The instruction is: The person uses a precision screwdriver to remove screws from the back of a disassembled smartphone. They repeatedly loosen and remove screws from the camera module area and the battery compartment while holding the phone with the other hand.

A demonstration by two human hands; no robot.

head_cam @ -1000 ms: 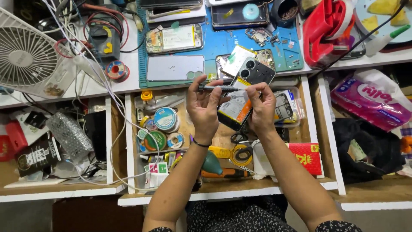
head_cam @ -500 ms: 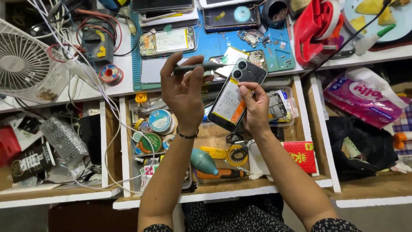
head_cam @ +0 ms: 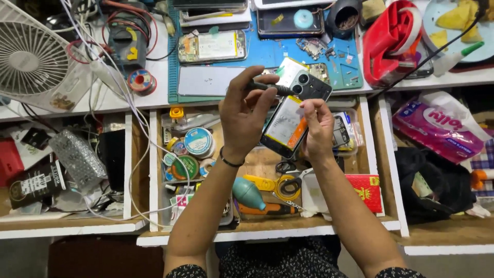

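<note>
Forearms rise over the open drawer (head_cam: 154, 170) of tape rolls (head_cam: 198, 141) and a teal blower (head_cam: 248, 192). Above it the right hand (head_cam: 317, 128) grips an opened phone (head_cam: 294, 113), back off, tilted. The left hand (head_cam: 246, 116) pinches a dark screwdriver (head_cam: 270, 88) just beside its camera end. Beyond, a blue mat (head_cam: 267, 54) carries phone parts; a white fan (head_cam: 31, 56) stands far left.
</note>
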